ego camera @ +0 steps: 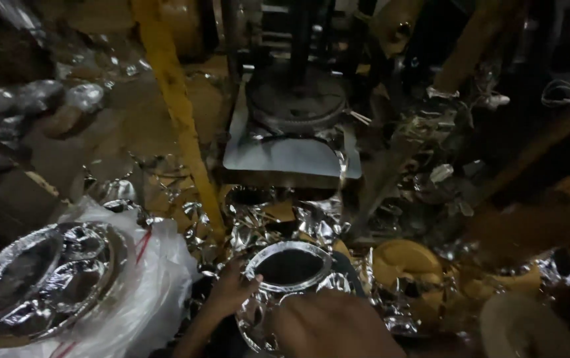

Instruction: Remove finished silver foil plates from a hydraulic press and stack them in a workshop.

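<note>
Nearest the camera, the right hand (331,328) blurs over a silver foil sheet (278,292), grip impossible to tell; the left hand (232,288) pinches its cut-out ring's edge. Beyond sits the press plate (291,156). Best kept flat and steady.

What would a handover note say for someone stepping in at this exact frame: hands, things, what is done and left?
Left hand: fingers on the left edge of the silver foil sheet, beside its round cut-out hole.
Right hand: blurred, low in front of the sheet; whether it grips anything cannot be told.
The sheet runs from under the press plate down toward the hands.
Done: a stack of formed silver compartment plates sits on a white plastic bag at left.
Left: uncut foil remains on the sheet around the hole.
</note>
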